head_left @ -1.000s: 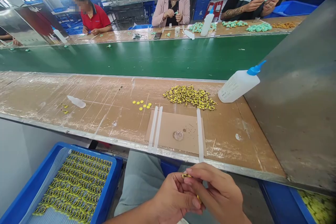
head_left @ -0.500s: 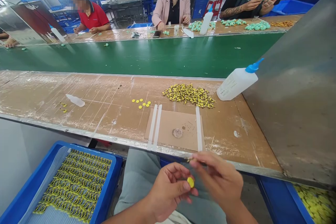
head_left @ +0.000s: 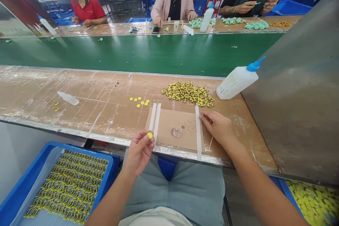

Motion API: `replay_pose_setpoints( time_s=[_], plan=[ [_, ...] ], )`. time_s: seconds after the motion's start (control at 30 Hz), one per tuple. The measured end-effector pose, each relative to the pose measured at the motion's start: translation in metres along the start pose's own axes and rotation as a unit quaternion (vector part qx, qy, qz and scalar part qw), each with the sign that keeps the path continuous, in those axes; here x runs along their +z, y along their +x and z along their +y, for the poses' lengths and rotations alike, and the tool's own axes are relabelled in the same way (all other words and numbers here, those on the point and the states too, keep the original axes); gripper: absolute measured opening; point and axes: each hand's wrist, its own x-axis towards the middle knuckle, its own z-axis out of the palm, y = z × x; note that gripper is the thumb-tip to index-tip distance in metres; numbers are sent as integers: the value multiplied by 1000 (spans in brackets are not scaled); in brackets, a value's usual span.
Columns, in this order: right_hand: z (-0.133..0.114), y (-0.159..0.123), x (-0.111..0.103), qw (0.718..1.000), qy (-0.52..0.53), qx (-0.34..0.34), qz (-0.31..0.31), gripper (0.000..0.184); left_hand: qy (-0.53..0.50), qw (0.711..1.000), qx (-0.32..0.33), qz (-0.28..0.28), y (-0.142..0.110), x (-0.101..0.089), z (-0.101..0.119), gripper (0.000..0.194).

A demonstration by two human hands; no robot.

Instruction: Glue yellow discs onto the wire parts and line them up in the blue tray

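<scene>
Our left hand [head_left: 140, 152] pinches one yellow disc [head_left: 149, 135] at the near edge of the bench [head_left: 87, 84], other fingers curled. Our right hand [head_left: 218, 127], fingertips close together, is at the rightmost of three tape strips [head_left: 198, 132]; we cannot tell whether it grips anything. We count seven loose discs [head_left: 142, 102], one yellow-and-black heap [head_left: 188, 93].

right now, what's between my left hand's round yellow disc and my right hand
Head view: a brown cardboard sheet, white tape strips and a clear round object.
</scene>
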Motion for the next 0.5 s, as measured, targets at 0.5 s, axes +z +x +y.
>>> replay_pose_setpoints(
  time_s=[0.5],
  plan=[
    [-5, -8, 6, 993, 88, 65, 35, 23, 3, 1000, 10, -9, 25, -4, -2, 33]
  ],
)
